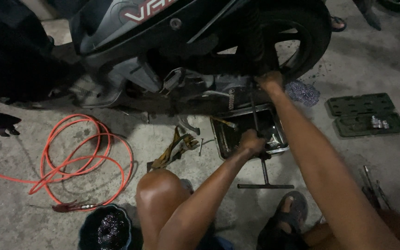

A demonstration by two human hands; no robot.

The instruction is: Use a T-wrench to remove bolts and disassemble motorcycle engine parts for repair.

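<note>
A long black T-handle wrench (265, 178) runs from the floor up toward the underside of a dark scooter (172, 41). My left hand (252, 141) is closed around the wrench's shaft, above a metal drain tray (278, 148). My right hand (269, 81) reaches under the scooter beside the rear wheel (302, 32), fingers curled at the wrench's far end; what it touches there is hidden in shadow. The wrench's crossbar lies on the concrete between my knee and my sandalled foot (287, 217).
An orange air hose (77, 157) coils on the floor at left. A dirty rag (174, 150) lies beside the tray. A green socket case (364, 113) sits open at right, with tools (371, 187) below it. A dark bowl (106, 229) stands near my knee.
</note>
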